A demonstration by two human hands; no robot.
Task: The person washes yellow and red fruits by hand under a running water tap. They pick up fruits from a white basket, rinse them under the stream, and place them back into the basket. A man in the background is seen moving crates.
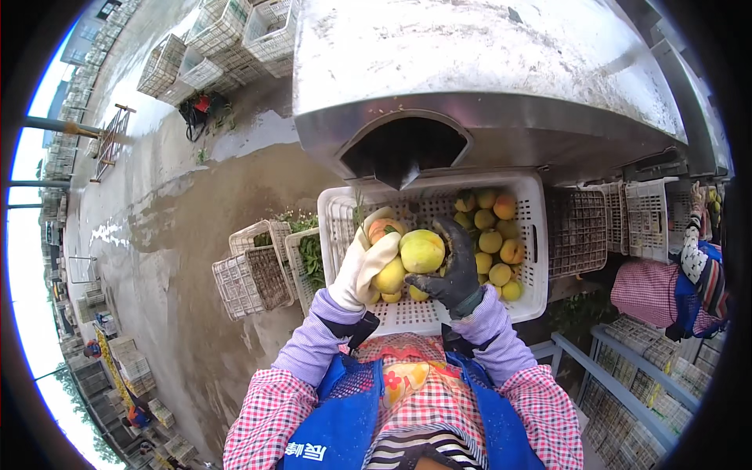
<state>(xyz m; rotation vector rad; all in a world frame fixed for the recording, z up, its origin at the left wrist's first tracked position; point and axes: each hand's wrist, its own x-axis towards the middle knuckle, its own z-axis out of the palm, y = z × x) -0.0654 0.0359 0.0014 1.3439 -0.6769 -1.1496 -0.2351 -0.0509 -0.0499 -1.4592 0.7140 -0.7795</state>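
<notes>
My left hand (362,262), in a white glove, grips an orange-yellow peach (384,229) and rests against another yellow peach (391,276). Beside it my right hand (454,270), in a dark glove, holds a large yellow-green peach (422,251) from the right side. Both hands hover over a white plastic crate (534,235) with several yellow and orange peaches (493,235) piled toward its right side. The crate sits under the dark outlet (406,149) of a grey metal machine.
Empty white crates (251,274) and one with green leaves (311,258) stand left of the main crate on wet concrete ground. More crates (580,231) are stacked at right, where another person in a patterned sleeve (697,258) works. Stacked crates (227,39) line the far side.
</notes>
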